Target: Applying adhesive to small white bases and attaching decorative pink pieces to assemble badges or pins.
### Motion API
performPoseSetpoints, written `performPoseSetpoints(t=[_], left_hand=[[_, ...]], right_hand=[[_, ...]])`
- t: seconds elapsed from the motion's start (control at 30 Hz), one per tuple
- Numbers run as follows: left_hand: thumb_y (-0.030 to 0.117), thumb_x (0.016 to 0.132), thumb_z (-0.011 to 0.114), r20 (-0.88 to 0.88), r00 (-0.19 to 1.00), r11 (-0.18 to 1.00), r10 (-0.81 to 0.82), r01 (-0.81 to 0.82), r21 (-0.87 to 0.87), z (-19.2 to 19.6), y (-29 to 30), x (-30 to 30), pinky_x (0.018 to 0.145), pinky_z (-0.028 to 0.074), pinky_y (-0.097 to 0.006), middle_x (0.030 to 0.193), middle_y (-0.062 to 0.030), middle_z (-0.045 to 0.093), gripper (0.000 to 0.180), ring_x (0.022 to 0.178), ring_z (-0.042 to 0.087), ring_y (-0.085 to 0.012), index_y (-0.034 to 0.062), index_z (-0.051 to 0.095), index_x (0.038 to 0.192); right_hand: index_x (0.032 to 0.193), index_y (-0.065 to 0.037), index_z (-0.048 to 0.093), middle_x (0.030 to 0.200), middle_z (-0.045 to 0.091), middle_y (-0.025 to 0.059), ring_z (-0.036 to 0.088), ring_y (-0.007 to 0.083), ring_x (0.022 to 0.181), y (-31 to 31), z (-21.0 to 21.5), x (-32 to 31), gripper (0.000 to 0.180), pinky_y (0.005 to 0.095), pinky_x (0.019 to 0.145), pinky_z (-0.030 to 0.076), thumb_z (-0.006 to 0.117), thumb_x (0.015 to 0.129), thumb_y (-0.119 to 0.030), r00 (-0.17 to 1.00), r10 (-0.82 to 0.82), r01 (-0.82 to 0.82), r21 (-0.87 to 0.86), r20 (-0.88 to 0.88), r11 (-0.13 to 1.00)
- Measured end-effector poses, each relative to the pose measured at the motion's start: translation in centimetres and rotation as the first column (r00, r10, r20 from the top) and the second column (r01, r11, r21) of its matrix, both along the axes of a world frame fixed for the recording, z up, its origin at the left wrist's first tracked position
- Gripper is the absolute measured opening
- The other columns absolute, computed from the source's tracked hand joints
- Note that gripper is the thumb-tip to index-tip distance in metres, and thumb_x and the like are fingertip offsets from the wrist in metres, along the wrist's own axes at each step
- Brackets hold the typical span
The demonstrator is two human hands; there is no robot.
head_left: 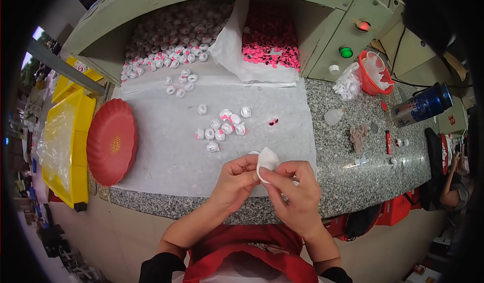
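In front of me, my left hand and my right hand pinch a small white soft piece, cupped and pointed at the top. Fingers of both hands close on its lower edge; what lies inside it is hidden. Part of another small white item shows just behind my left fingertips. Beyond my hands, several white rounded pieces with pink bits lie loosely grouped on a white sheet. To their right is one small pink-and-black piece.
A shelf opening holds a heap of white pieces and pink-and-black pieces, parted by white sheeting. Left are a red scalloped dish and yellow trays. Right are a red basket, a plastic bag and a blue can-shaped container.
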State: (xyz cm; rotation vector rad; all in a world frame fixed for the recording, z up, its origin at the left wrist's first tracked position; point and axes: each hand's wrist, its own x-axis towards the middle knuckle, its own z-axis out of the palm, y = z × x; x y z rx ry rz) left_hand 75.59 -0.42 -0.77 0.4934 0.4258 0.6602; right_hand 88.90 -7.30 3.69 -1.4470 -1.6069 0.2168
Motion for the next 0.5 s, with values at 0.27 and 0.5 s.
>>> performPoseSetpoints(t=[0.27, 0.5], left_hand=[[0.003, 0.079, 0.057, -0.087, 0.985, 0.979, 0.147, -0.133, 0.151, -0.2, -0.6, 0.1, 0.082, 0.046, -0.03, 0.101, -0.0106, 0.06, 0.029, 0.091, 0.059, -0.017, -0.0035, 0.053, 0.107], [-0.002, 0.08, 0.055, -0.008, 0.963, 0.925, 0.269, -0.256, 0.28, 0.4, -0.8, 0.1, 0.083, 0.047, -0.034, 0.104, -0.0135, 0.057, 0.026, 0.091, 0.059, -0.0201, -0.0035, 0.052, 0.105]], right_hand=[[0.091, -0.005, 0.062, 0.079, 0.052, 0.0071, 0.051, 0.0216, 0.066, 0.4, -1.3, -0.7, 0.032, 0.0283, 0.053, 0.043, 0.067, 0.061, 0.007, 0.988, -0.068, 0.051, 0.123, 0.139, 0.991], [0.089, -0.003, 0.058, 0.081, 0.054, 0.0102, 0.055, 0.0231, 0.067, -0.1, -2.0, -2.0, 0.026, 0.0288, 0.052, 0.045, 0.066, 0.065, 0.004, 0.989, -0.127, 0.13, 0.044, -0.08, 0.99]])
